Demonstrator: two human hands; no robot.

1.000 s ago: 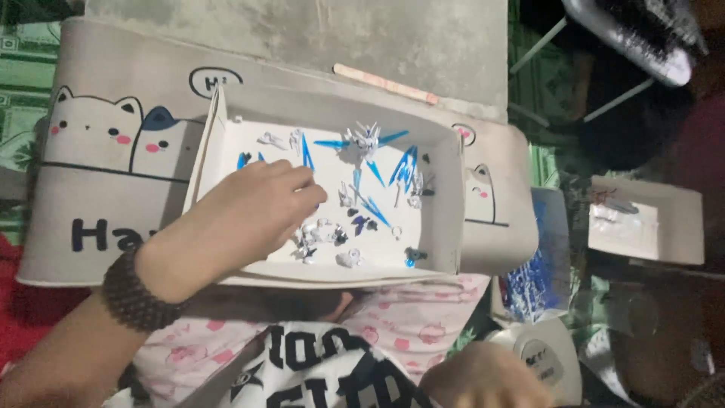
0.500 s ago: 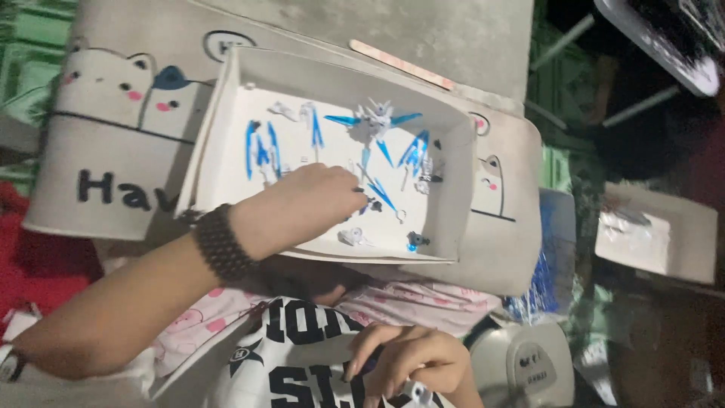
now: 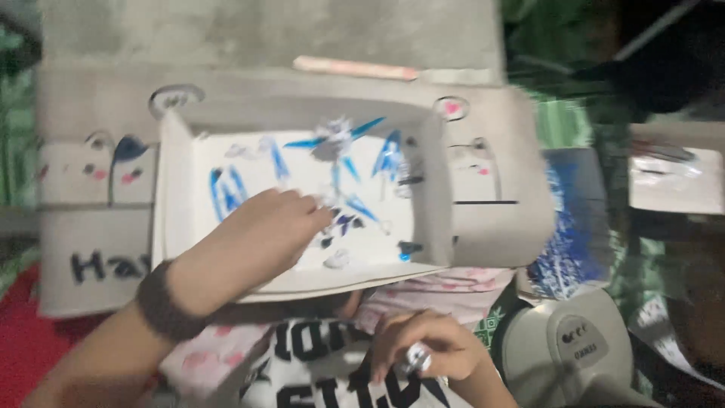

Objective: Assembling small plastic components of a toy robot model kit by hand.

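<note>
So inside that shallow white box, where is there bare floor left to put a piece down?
The box floor is barest along its upper left, between the left wall and the blue parts. The middle and right are crowded: the blue and white pieces spread there, and the left hand covers the lower middle. The right hand, holding a small shiny object, is outside the box.

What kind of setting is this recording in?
Probably a home hobby corner, worked on the floor: a shallow white box of small blue and white plastic parts, a cartoon-printed lap table, patterned floor matting.
</note>
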